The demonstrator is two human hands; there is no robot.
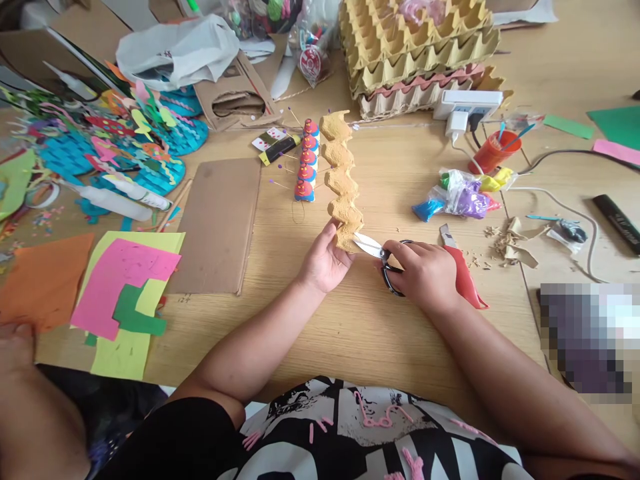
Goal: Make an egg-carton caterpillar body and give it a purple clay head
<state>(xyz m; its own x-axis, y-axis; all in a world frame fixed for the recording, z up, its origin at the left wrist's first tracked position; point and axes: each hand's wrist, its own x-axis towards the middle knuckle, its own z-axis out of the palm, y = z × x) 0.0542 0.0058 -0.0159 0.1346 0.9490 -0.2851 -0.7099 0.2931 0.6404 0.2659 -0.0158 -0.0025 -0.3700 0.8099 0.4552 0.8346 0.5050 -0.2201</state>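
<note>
My left hand (327,260) grips the near end of a tan egg carton strip (340,170), a row of several bumpy cups pointing away from me. Scissors (370,245) with black handles are in my right hand (425,270), fingers wrapped through the loops. Their blades meet the strip's right edge, close to my left fingers. Just left of the strip lies a painted row of red and blue cups (307,160) with small faces and thin purple-tipped sticks. By my right wrist is a red-handled utility knife (463,273).
Stacked egg trays (415,60) stand at the back near a white power strip (470,103). Bagged coloured clay (463,197) and an orange cup (495,153) sit right. Cardboard (215,227) and coloured paper (125,287) lie left, where another person's hand (17,347) rests.
</note>
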